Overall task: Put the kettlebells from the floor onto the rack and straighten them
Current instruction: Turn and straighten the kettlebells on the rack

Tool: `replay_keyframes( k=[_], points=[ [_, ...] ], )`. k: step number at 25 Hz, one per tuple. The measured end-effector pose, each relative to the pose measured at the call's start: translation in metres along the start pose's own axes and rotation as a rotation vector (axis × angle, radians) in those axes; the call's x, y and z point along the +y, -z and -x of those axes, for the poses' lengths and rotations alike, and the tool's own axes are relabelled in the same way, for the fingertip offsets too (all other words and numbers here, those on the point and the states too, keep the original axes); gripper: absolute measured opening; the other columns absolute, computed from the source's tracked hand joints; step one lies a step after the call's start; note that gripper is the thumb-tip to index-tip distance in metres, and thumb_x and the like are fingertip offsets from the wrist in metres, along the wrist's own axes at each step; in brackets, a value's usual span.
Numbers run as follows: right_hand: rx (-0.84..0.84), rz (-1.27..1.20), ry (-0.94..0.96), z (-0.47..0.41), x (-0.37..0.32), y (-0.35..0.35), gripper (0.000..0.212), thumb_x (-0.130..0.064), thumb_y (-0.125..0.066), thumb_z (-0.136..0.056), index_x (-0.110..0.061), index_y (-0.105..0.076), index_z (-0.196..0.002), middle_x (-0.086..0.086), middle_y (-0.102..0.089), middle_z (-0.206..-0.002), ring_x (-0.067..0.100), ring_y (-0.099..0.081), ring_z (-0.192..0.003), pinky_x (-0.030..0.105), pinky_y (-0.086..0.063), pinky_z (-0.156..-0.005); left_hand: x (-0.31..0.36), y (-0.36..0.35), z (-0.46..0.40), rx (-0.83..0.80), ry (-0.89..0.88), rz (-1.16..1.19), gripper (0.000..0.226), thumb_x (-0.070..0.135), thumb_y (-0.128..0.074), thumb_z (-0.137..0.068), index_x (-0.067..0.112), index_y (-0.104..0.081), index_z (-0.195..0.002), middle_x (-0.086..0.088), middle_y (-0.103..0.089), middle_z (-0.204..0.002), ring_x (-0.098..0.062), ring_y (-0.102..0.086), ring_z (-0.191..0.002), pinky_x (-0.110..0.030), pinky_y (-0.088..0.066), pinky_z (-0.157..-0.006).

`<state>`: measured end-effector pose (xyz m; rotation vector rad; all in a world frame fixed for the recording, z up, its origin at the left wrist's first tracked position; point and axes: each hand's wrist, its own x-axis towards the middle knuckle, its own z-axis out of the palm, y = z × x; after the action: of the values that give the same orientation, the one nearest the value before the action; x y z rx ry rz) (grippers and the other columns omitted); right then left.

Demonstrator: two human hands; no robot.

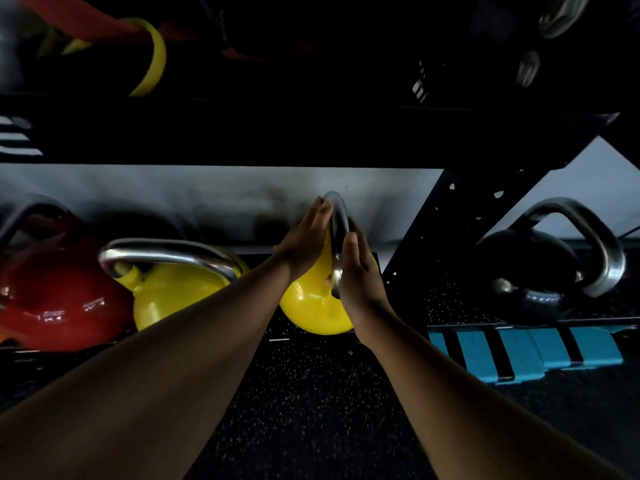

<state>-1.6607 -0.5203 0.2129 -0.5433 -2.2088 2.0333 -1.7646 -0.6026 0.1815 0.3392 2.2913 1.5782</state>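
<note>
A yellow kettlebell with a steel handle stands on the rack's bottom shelf, its handle edge-on to me. My left hand lies flat against the handle's left side, fingers straight. My right hand presses the handle's right side, thumb on the steel. A second yellow kettlebell sits to the left, handle crosswise. Beside that one is a red kettlebell. A black kettlebell rests on the neighbouring shelf at right.
The black upper shelf overhangs close above the kettlebells, with yellow and red bands on it. A slanted black rack upright separates the two bays. Blue blocks lie on the speckled rubber floor at right.
</note>
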Motion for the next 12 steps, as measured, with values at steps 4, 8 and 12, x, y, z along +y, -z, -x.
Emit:
replay_keyframes(
  k=[4, 8, 12],
  points=[
    [0.017, 0.636, 0.129, -0.008, -0.017, 0.018, 0.046, -0.038, -0.029, -0.103, -0.023, -0.037, -0.145, 0.010, -0.049, -0.144, 0.027, -0.047, -0.130, 0.032, -0.039, -0.096, 0.011, 0.040, 0.013, -0.039, -0.068, -0.633, 0.064, 0.056, -0.017, -0.090, 0.035, -0.032, -0.149, 0.005, -0.031, -0.160, -0.024, -0.031, -0.145, -0.054, -0.020, -0.116],
    [0.176, 1.094, 0.390, -0.013, -0.045, 0.032, 0.041, -0.041, -0.044, -0.095, -0.024, -0.047, -0.132, 0.016, -0.054, -0.125, 0.038, -0.048, -0.113, 0.044, -0.040, -0.088, 0.019, 0.079, 0.039, 0.032, -0.181, -1.024, 0.043, 0.040, -0.023, -0.101, 0.031, -0.044, -0.137, -0.007, -0.049, -0.145, -0.035, -0.046, -0.128, -0.057, -0.024, -0.109],
    [-0.053, 1.347, 0.614, -0.017, -0.060, -0.002, 0.048, -0.042, -0.047, -0.092, -0.023, -0.046, -0.135, 0.012, -0.049, -0.127, 0.036, -0.040, -0.121, 0.045, -0.035, -0.094, 0.019, 0.119, 0.065, 0.110, -0.073, -0.999, 0.045, 0.044, -0.023, -0.102, 0.031, -0.046, -0.139, -0.007, -0.052, -0.143, -0.033, -0.045, -0.130, -0.055, -0.022, -0.111]
  ],
)
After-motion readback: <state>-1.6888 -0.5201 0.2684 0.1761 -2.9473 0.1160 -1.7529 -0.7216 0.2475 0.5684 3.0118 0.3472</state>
